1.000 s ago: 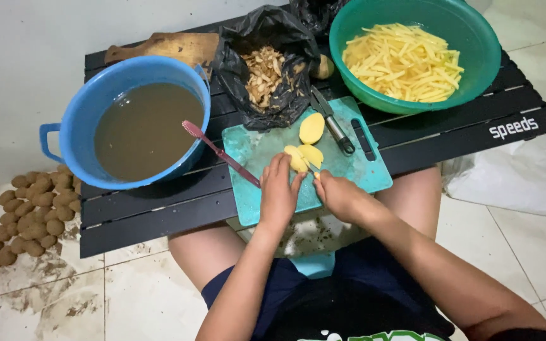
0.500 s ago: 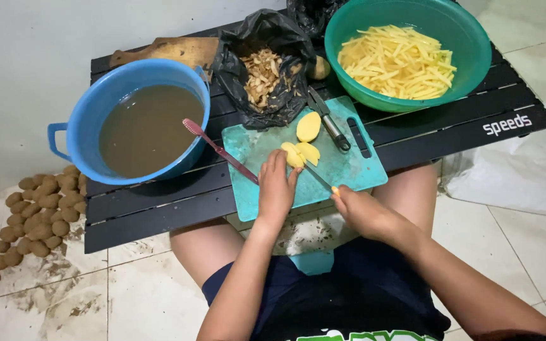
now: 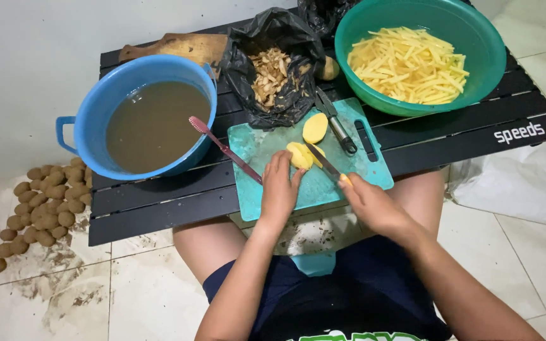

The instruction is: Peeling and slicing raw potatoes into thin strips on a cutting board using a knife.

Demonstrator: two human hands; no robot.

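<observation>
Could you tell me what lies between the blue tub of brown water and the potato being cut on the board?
In the head view, a red toothbrush lies slanted between the blue tub and the potato, its handle reaching onto the teal cutting board.

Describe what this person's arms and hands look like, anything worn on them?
Both arms are bare from the bottom of the picture to the fingertips: no sleeves, gloves, watch or bracelets show. The left hand and right hand carry no visible rings. The fingernails look short and plain.

Bare cutting board (image 3: 266, 146) lies open left of the potato (image 3: 299, 155); a toothbrush (image 3: 224, 149) slants across its left edge, a peeler (image 3: 335, 122) blocks the right, and the peel bag (image 3: 272, 69) crowds the far side.
</observation>
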